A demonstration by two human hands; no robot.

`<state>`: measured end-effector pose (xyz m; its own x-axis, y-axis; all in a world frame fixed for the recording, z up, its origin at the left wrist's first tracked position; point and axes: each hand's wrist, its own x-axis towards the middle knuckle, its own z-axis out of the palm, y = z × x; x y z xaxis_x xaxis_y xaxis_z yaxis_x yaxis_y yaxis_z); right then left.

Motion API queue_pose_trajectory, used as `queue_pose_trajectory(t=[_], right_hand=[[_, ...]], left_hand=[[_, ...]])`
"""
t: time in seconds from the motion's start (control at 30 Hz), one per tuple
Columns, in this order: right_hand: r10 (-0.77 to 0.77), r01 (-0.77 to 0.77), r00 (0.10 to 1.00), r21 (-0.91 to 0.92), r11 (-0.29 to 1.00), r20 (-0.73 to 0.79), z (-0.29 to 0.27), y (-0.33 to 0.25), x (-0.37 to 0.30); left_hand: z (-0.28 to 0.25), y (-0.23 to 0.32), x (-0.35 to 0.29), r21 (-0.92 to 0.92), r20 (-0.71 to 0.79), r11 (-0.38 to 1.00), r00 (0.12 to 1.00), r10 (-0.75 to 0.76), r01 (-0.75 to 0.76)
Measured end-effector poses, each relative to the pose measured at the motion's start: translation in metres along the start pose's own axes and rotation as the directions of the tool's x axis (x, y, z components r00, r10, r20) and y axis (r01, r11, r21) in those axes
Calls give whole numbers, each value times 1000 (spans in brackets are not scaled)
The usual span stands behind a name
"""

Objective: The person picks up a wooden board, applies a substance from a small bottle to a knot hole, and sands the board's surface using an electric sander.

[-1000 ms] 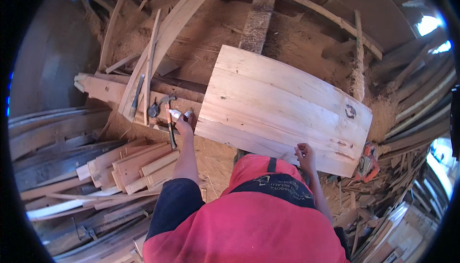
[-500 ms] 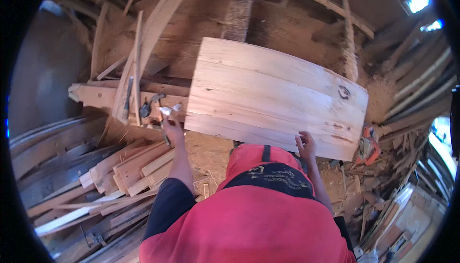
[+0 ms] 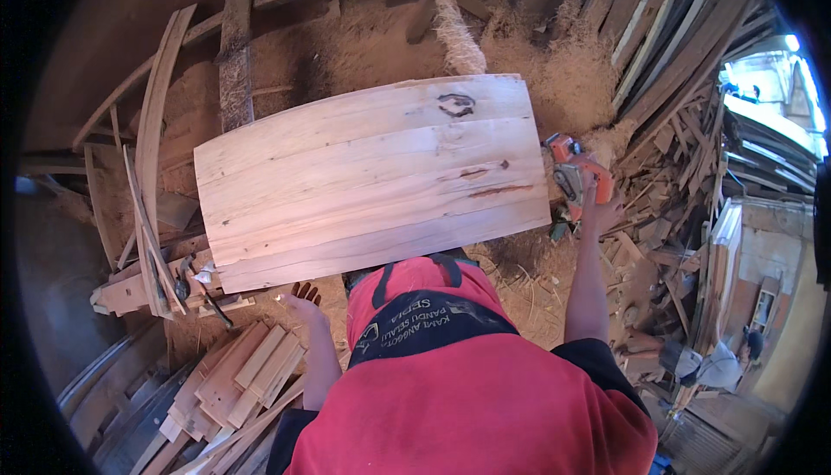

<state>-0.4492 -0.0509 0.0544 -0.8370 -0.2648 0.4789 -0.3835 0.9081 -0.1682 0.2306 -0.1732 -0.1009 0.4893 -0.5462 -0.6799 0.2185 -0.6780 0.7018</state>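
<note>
A wide panel of joined pale boards [image 3: 372,185] lies in front of me, with a dark knot and a few brown cracks toward its right end. Past that end, my right hand [image 3: 602,202] is closed round the handle of an orange electric planer [image 3: 571,172]. Near the panel's lower left edge, my left hand [image 3: 303,303] is held with its fingers spread and nothing in it. To its left, a hammer [image 3: 208,295] rests on a timber, beside a small dark object [image 3: 182,287] and a crumpled white piece [image 3: 205,274].
Stacked board offcuts [image 3: 238,375] lie at the lower left. Long planks [image 3: 666,33] lean at the upper right, above heaped wood scraps [image 3: 679,150]. Sawdust [image 3: 338,59] covers the ground behind the panel. Someone else [image 3: 718,367] seems to be at the far right.
My view has swung right. My left hand has come away from the hammer, and my right hand has moved from the panel's near edge to grip the planer.
</note>
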Motion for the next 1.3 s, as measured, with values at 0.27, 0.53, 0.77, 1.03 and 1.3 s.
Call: queue_pose_trajectory(t=[0.27,0.53,0.77,1.03,1.3], right_hand=[[-198,-16,784,338,941,588,44,63,80],[-350,-221,628,590,776,695,77,98,110],[-81,-210,820,429,879,566,8,120,51],[241,-371,830,176,912,503,-54,198,-53],[62,-167,731,91,982,679,15,247,-126]], left_hand=[[85,7,-67,-256,29,967,999,17,-9],[101,3,-63,-227,115,970,991,-63,89],[123,-21,-80,-307,-47,950,998,40,-53],[77,-77,-129,-120,205,974,964,-167,194],[-68,36,-47,754,-270,626,773,574,-202]])
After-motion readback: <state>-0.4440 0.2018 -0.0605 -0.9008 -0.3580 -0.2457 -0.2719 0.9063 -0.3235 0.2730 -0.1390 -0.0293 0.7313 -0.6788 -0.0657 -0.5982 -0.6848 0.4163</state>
